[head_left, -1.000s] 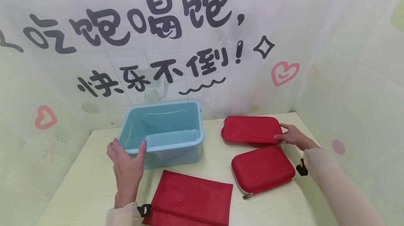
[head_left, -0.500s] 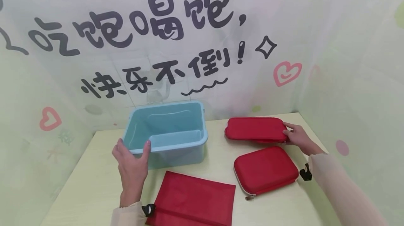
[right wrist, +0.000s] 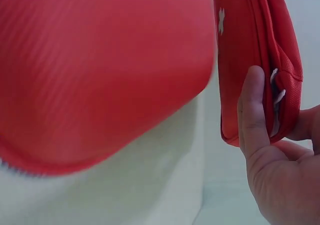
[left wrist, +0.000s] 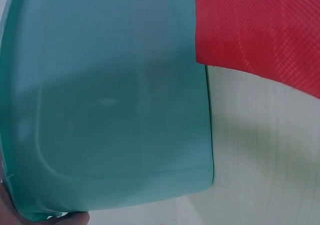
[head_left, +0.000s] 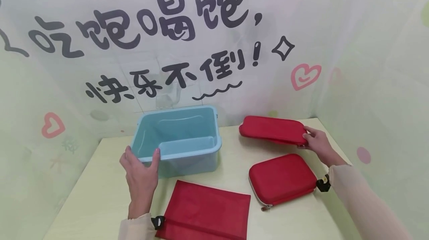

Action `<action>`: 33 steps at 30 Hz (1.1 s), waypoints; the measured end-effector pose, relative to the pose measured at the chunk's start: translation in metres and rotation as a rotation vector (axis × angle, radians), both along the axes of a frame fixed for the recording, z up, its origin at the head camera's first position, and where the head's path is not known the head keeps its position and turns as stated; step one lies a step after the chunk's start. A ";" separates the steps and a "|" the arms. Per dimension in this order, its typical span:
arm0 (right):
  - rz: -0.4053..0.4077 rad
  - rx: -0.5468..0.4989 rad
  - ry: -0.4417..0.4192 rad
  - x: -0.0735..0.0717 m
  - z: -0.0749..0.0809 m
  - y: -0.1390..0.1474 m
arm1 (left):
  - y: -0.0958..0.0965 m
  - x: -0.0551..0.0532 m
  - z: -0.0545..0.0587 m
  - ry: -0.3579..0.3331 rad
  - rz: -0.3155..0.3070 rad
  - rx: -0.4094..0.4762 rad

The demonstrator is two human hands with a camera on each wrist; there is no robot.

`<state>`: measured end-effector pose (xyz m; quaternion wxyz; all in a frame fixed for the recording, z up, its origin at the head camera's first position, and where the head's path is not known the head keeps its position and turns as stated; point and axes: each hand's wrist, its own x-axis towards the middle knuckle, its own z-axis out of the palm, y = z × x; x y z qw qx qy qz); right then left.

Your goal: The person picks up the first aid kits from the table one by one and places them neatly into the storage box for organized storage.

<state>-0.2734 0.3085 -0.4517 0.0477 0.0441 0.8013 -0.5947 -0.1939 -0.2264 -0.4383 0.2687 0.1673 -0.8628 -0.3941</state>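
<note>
The right hand [head_left: 320, 144] pinches the right end of a long red pouch [head_left: 273, 129], its fingers on one side and its thumb on the other, closed down to the thickness of the pouch. The pouch is at the back right part of the worktop [head_left: 90, 195]; it is tilted and appears to be raised above the surface. Below it, nearer to the person, lies a red zip case [head_left: 281, 178]. The left hand [head_left: 140, 176] holds the near left corner of a blue bin [head_left: 191, 163], thumb and fingers spread wide over the rim. A flat red folder [head_left: 211, 208] lies in front of this bin.
</note>
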 end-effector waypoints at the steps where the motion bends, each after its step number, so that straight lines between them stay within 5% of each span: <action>1: -0.003 -0.019 0.007 0.001 0.002 -0.002 | 0.000 0.000 0.000 0.000 0.002 0.000; 19: 0.022 -0.223 0.117 -0.001 0.058 -0.044 | 0.000 -0.001 -0.002 0.029 0.015 -0.023; 33: 0.071 -0.248 0.103 -0.004 0.090 -0.122 | 0.001 0.000 -0.002 0.019 0.026 -0.028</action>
